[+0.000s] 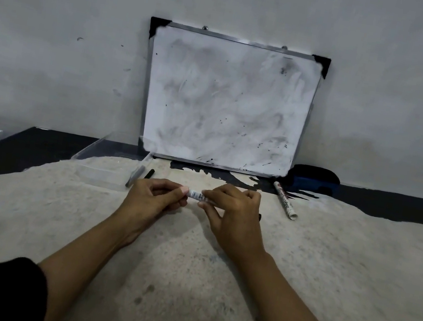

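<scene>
- From my remote seat I see the left hand (154,195) with fingers curled, thumb and fingertips pinching one end of a slim white marker pen (195,194).
- The right hand (232,209) pinches the other end of that pen between thumb and forefinger; its remaining fingers are loosely bent.
- The pen lies roughly level between the two hands, held just above the table. A short stretch of its barrel with a dark printed label shows in the gap.
- Both forearms reach in from the bottom edge, each ending in a black sleeve (3,290).
- Under the hands is the worn beige table surface (183,282), its dark base showing through along the far edge.
- Just left of the left hand I make out a grey pen (135,175) and a short black pen (149,174), lying at the near corner of a clear plastic tray (90,149).
- To the right, well apart from the right hand, a second white marker with red lettering (285,200) lies flat on the table.
- Beyond it a blue and black board eraser (313,179) sits at the table's back edge.
- A metal-framed whiteboard with black corner caps (226,100) leans upright against the grey wall (57,34), smeared with grey ink residue.
</scene>
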